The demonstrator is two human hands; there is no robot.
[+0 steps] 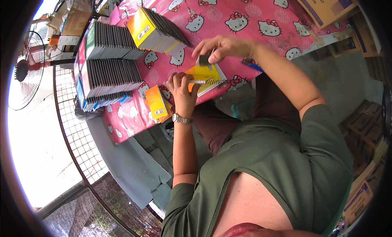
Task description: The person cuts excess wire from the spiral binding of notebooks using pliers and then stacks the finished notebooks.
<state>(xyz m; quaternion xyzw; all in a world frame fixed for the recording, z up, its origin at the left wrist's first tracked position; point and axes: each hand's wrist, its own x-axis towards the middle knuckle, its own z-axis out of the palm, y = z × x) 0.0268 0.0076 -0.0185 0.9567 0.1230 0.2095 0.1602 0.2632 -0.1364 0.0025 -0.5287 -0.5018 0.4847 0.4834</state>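
Note:
A yellow notebook (207,73) with white pages and a loose wire spiral (217,82) along its edge lies at the near edge of the table. My left hand (181,86), wearing a metal watch (181,119), has its fingers curled over the notebook's left end, gripping it beside the spiral. Over its far side, my right hand (228,48) pinches a small dark, flat square piece (204,60); its exact kind is unclear. Next to my left wrist lies a small pile of orange-yellow spiral notebooks (157,101).
Tall stacks of spiral notebooks, yellow (153,31) and dark-edged (111,75), stand at the left on the pink patterned tablecloth (220,16). A cardboard box (324,6) sits at the far right. Something blue (255,66) lies near my right forearm. A fan (26,69) stands beyond the left side.

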